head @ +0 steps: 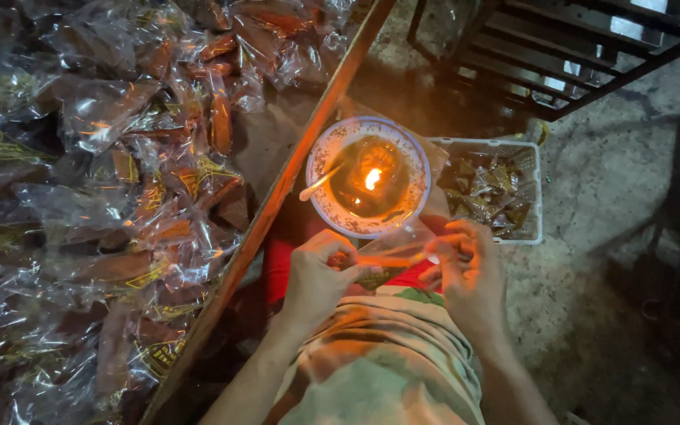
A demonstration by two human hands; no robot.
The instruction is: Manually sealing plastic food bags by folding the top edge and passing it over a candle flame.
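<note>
Both forearms are bare from the elbow down, with no sleeves reaching into view. The left hand (318, 271) and the right hand (466, 267) wear no gloves, rings, or wristbands that can be seen. Below and between the hands, the lap is covered by a garment (379, 362) of pale beige cloth with soft greenish patches, loosely creased. Just beyond the hands, a strip of red cloth (281, 264) shows, running under the left hand toward the right.
</note>
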